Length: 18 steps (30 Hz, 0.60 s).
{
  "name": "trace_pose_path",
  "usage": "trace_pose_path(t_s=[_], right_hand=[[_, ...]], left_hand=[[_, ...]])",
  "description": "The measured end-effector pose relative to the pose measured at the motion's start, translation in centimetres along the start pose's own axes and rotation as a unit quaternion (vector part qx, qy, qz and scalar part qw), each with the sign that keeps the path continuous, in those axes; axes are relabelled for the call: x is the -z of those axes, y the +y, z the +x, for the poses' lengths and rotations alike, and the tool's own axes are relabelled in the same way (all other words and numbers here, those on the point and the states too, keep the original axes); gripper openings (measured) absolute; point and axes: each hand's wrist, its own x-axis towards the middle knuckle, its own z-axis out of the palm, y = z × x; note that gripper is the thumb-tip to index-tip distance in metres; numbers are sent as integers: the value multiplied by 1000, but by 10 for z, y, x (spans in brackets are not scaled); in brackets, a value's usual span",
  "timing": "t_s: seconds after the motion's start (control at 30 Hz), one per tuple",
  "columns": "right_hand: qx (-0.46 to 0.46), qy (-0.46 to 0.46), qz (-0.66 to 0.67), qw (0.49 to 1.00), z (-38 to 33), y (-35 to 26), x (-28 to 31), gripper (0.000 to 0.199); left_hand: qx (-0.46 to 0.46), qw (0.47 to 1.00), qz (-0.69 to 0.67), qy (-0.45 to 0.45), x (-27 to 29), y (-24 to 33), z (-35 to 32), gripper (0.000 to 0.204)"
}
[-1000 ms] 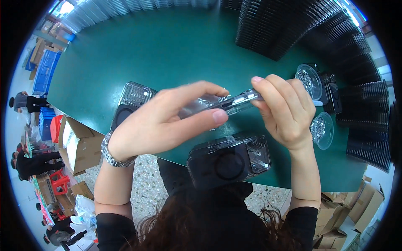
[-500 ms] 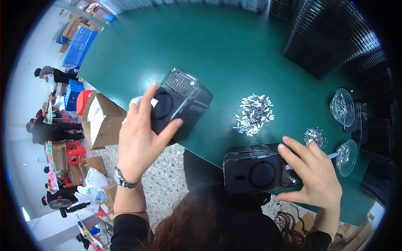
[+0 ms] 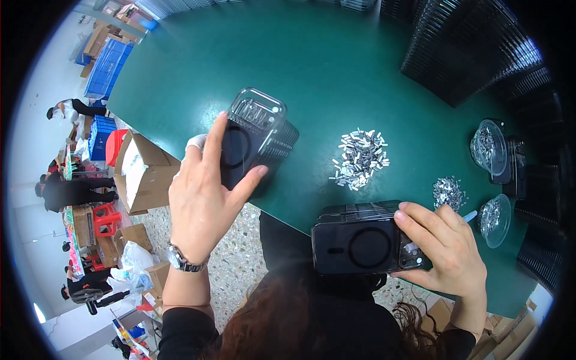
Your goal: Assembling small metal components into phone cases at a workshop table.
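Note:
My left hand (image 3: pixel 204 198) grips a stack of clear and black phone cases (image 3: pixel 255 141) at the near left edge of the green table (image 3: pixel 336 66). The stack is tilted, with a ring mark on the black face. My right hand (image 3: pixel 447 249) holds a second black stack of phone cases (image 3: pixel 357 240) at the table's near edge, fingers on its right end, with a thin light blue tool (image 3: pixel 469 216) poking out behind the fingers. A pile of small silver metal pieces (image 3: pixel 360 159) lies on the table between the two stacks.
A smaller heap of metal pieces (image 3: pixel 447 192) and two clear round dishes (image 3: pixel 489 147) (image 3: pixel 495 219) sit at the right. Tall stacks of black trays (image 3: pixel 474 48) line the far right. Cardboard boxes (image 3: pixel 141 171) and other people (image 3: pixel 75 192) are on the floor at left.
My left hand has tipped its stack of cases further onto the table. My right hand stays on the near stack. A second ago both hands were together over the table on one clear case.

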Motion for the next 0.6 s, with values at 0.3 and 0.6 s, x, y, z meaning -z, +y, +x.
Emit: trace_pose_path(t_s=[0.3, 0.6], right_hand=[[-66, 120, 106, 985, -8, 25, 4, 97], [-243, 57, 421, 872, 12, 31, 0, 71]], left_hand=[[0, 998, -25, -56, 4, -2, -6, 94], [-435, 873, -194, 107, -4, 112, 22, 34]])
